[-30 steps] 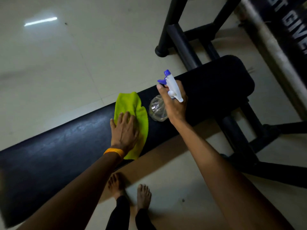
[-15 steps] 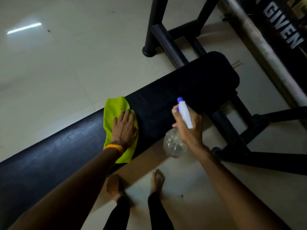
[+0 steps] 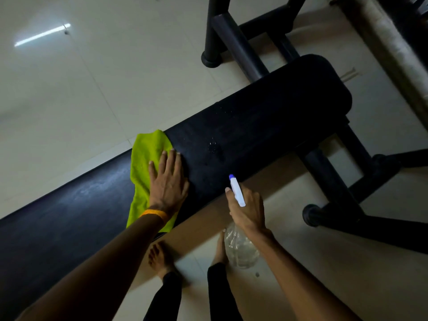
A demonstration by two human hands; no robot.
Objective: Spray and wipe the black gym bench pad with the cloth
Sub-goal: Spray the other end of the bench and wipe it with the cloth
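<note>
R hand (image 3: pixel 249 212) grips spray bottle (image 3: pixel 240 251), nozzle up toward bench pad (image 3: pixel 266 126).

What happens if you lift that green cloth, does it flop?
Probably flops: the cloth hangs limp off the bench edge. Likely light, since it looks thin and wrinkled under the left hand. It may slide easily; the bench looks smooth.

The bench pad (image 3: pixel 266 126) runs from eight o'clock to two o'clock. On it lies the cloth (image 3: pixel 144 154), the left hand (image 3: pixel 168 184) flat on its three o'clock side. At four o'clock from the cloth, off the pad's near edge, the right hand (image 3: pixel 249 210) holds the spray bottle (image 3: pixel 242 251).
</note>
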